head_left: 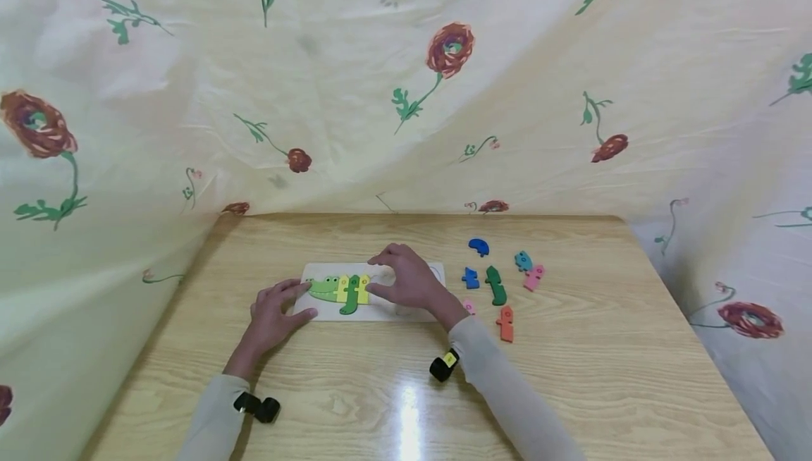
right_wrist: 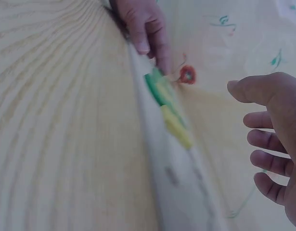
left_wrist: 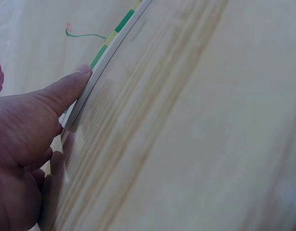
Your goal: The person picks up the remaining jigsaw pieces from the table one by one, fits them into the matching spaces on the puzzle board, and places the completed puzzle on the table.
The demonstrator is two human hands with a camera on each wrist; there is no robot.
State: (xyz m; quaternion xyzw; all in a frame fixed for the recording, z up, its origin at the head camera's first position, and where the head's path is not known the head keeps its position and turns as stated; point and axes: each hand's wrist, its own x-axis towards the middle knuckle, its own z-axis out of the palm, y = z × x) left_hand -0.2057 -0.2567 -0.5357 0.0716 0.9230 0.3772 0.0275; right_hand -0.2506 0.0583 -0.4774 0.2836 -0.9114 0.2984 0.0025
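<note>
A white puzzle board (head_left: 380, 314) lies on the table. At its left end are a light green crocodile head (head_left: 323, 290), two yellow pieces and a dark green piece (head_left: 351, 294) between them. My left hand (head_left: 274, 311) rests at that end, fingertips on the crocodile head and thumb along the front edge. In the left wrist view the thumb (left_wrist: 66, 94) touches the board's side near a corner. Over the board's middle, my right hand (head_left: 411, 281) has thumb and forefinger spread apart near the right yellow piece (head_left: 364, 290). Its palm side shows nothing held in the right wrist view.
Loose pieces lie right of the board: dark blue (head_left: 479, 247), blue (head_left: 470, 278), green (head_left: 497, 286), teal (head_left: 523, 261), pink (head_left: 534, 277) and orange (head_left: 505, 324). Another pink piece (head_left: 469, 306) is partly hidden by the right wrist. A flowered cloth (head_left: 355, 94) hangs behind the table.
</note>
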